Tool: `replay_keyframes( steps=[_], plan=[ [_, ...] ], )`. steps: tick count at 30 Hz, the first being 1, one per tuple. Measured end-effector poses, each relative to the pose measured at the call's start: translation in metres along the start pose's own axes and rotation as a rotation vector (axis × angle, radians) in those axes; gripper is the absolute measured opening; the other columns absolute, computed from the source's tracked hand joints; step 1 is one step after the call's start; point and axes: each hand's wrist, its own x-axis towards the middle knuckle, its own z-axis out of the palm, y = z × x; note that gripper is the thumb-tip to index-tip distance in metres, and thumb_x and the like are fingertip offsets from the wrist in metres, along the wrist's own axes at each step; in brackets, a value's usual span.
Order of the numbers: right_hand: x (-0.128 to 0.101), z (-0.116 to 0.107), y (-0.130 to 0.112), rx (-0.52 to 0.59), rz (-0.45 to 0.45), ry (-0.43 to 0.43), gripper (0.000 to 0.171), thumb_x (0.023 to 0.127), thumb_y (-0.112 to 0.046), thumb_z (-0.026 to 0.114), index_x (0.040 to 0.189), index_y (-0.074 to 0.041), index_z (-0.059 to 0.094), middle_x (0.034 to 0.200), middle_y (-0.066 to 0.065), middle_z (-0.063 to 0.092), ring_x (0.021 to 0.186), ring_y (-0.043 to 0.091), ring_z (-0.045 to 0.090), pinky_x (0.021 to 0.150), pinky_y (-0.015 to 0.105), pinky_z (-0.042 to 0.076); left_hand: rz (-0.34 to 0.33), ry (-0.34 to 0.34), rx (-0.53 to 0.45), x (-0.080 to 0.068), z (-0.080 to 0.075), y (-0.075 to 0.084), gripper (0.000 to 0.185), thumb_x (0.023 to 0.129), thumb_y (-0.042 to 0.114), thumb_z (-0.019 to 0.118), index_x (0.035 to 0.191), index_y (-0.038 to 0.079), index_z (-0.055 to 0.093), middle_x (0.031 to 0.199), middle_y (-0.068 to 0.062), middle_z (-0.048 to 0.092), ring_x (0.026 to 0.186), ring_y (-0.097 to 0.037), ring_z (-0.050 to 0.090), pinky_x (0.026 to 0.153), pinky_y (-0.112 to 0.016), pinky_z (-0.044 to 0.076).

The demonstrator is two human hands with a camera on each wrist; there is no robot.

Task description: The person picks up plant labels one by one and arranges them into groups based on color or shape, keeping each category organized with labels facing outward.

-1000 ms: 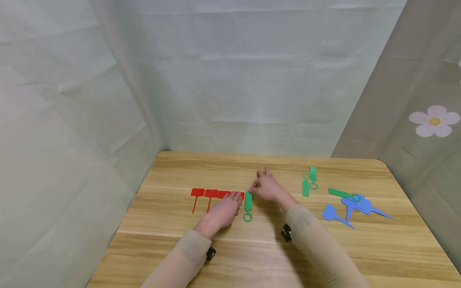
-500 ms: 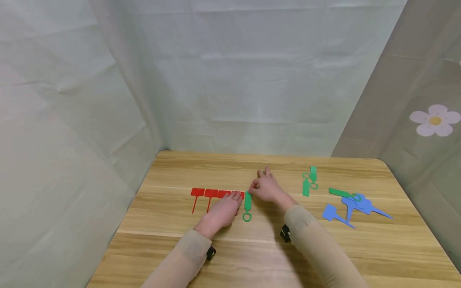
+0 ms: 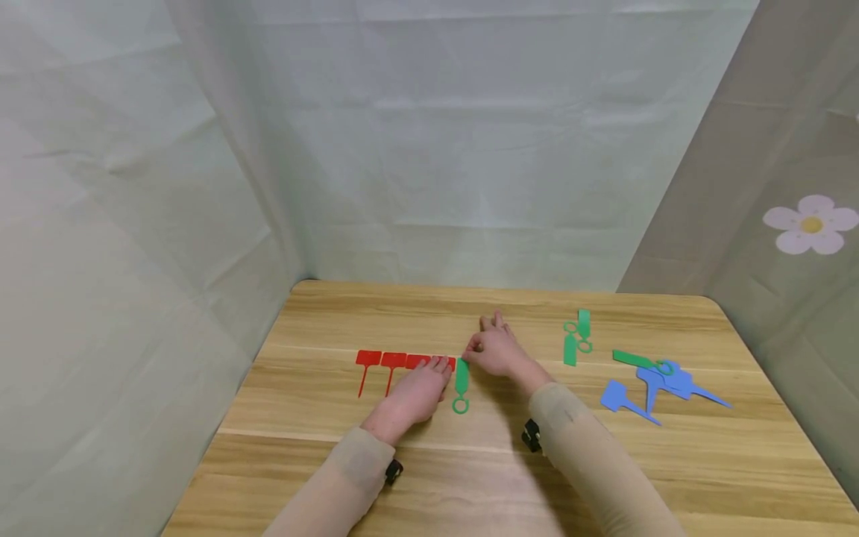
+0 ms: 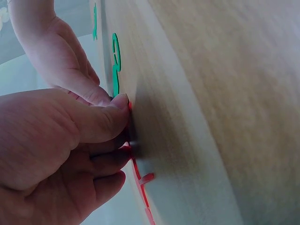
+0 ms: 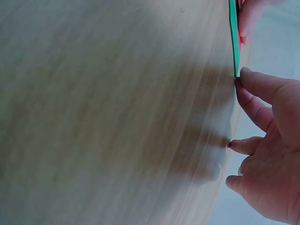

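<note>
right hand [image 3: 495, 350] pinching top of green tag [image 3: 461, 382], left hand [image 3: 416, 391] flat, fingers pressing red tags [image 3: 392, 362], wooden table [image 3: 705, 462]

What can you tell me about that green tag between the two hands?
The green tag is a thin, flat strip, plastic by its look, with a wider blade at the far end and a small open ring at the near end. It lies flat on the wooden table, pointing towards the person, just right of the red tags. The right hand touches its far end; the left hand rests beside it.
</note>
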Motion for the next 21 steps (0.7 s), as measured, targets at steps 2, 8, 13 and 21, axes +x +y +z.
replay_keyframes(
  steps=[2, 8, 13, 21],
  plan=[
    [-0.0001, -0.0001, -0.0001, 0.004, 0.005, -0.005, 0.018, 0.102, -0.033, 0.075, 0.089, -0.020, 0.076, 0.167, 0.035, 0.029, 0.158, 0.057, -0.001, 0.128, 0.068, 0.008, 0.000, 0.000, 0.000, 0.0002, -0.0001, -0.0001, 0.055, 0.107, 0.019, 0.068, 0.156, 0.001, 0.053, 0.166, -0.013, 0.046, 0.156, -0.030, 0.039, 0.128, -0.043, 0.030],
    [-0.0003, -0.0001, 0.0000, 0.010, 0.006, -0.007, 0.019, 0.102, -0.034, 0.075, 0.089, -0.021, 0.076, 0.167, 0.034, 0.028, 0.159, 0.057, -0.002, 0.128, 0.069, 0.008, 0.001, 0.004, 0.004, 0.0005, 0.0009, -0.0005, 0.054, 0.106, 0.019, 0.068, 0.156, 0.001, 0.054, 0.165, -0.013, 0.046, 0.155, -0.030, 0.040, 0.127, -0.043, 0.031],
    [-0.0004, -0.0001, 0.0004, 0.011, 0.008, -0.009, 0.018, 0.103, -0.033, 0.075, 0.091, -0.020, 0.077, 0.167, 0.035, 0.028, 0.158, 0.058, -0.002, 0.128, 0.069, 0.009, -0.003, 0.007, -0.006, -0.0005, 0.0007, 0.0001, 0.055, 0.106, 0.019, 0.069, 0.156, 0.002, 0.055, 0.165, -0.013, 0.047, 0.155, -0.030, 0.040, 0.126, -0.044, 0.033],
    [0.0008, 0.0014, 0.0006, 0.024, 0.018, -0.024, 0.018, 0.104, -0.033, 0.073, 0.092, -0.020, 0.077, 0.167, 0.037, 0.025, 0.157, 0.060, -0.002, 0.127, 0.069, 0.009, -0.005, 0.021, -0.020, 0.0029, 0.0070, -0.0026, 0.055, 0.106, 0.019, 0.069, 0.156, 0.002, 0.054, 0.166, -0.013, 0.046, 0.156, -0.030, 0.039, 0.126, -0.045, 0.033]
  ],
)
